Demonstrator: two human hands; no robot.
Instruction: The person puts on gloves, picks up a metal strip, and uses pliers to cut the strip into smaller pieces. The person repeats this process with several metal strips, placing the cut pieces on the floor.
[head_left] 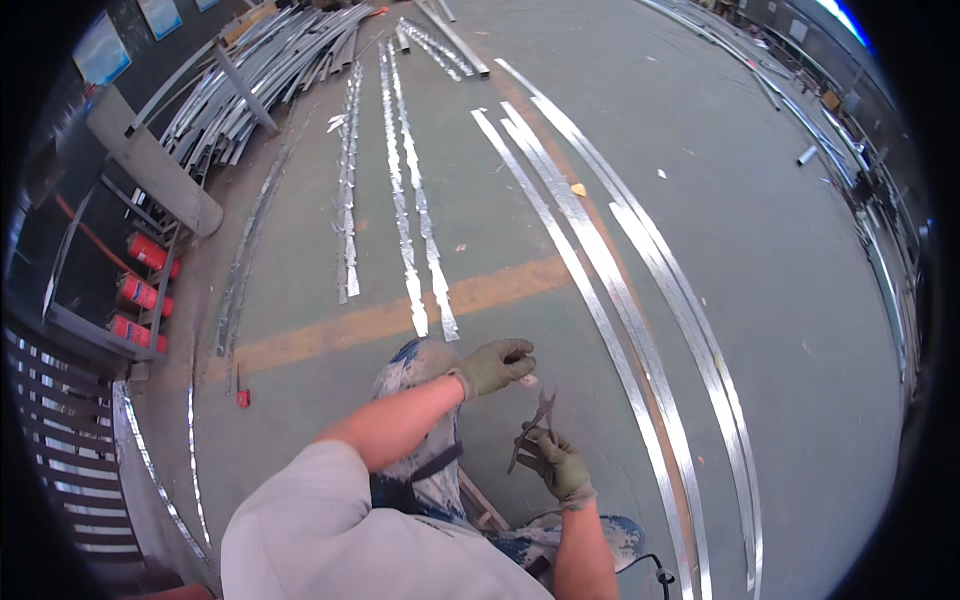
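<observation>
The pliers (546,406) point up in the right grip (560,467), which is closed around them. The left grip (497,367) curls nearby; I can't tell if it holds the pale scrap (529,380). If that grip slips closer, the pliers could pinch it.

hands (563,472): olive-gloved | pliers (541,412): dark grey | strips (608,266): silver | trousers (432,362): blotched blue-white

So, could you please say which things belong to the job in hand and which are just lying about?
Apparently in hand: dark metal pliers, in the right hand; small pale piece, by the left hand; perhaps long flat silver strips.

Apparently lying about: small red object; flat yellowish scrap.
</observation>
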